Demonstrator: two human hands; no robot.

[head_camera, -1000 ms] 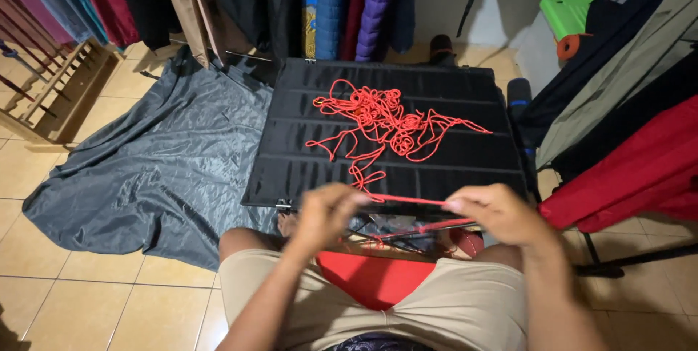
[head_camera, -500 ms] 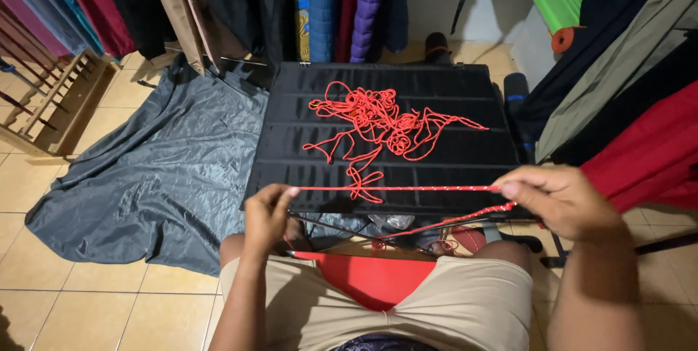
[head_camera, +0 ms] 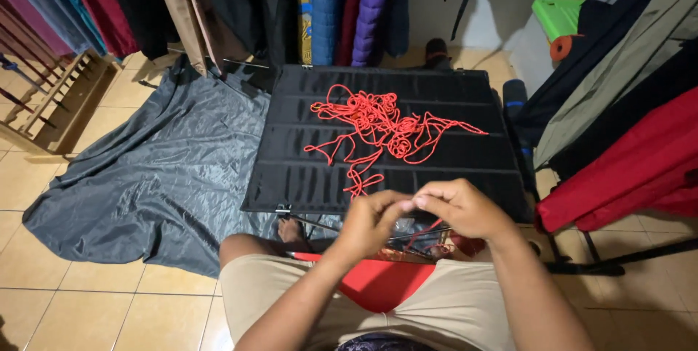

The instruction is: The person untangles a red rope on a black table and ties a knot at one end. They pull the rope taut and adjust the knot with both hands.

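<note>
Item: red cord (head_camera: 378, 129), tangled on the black folding table (head_camera: 291, 176); one strand runs down to you. Your left hand (head_camera: 371, 222) and right hand (head_camera: 458, 209) meet fingertip to fingertip, both pinching that strand (likely to feed it steadily). Grey tarp (head_camera: 145, 184) alongside.

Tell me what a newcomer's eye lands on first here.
The tangled red cord, bright on the black slatted table at centre. Next, the left hand and right hand, meeting fingertip to fingertip at the table's near edge, pinching a strand. A grey tarp sprawls over the tiled floor to the left.
</note>
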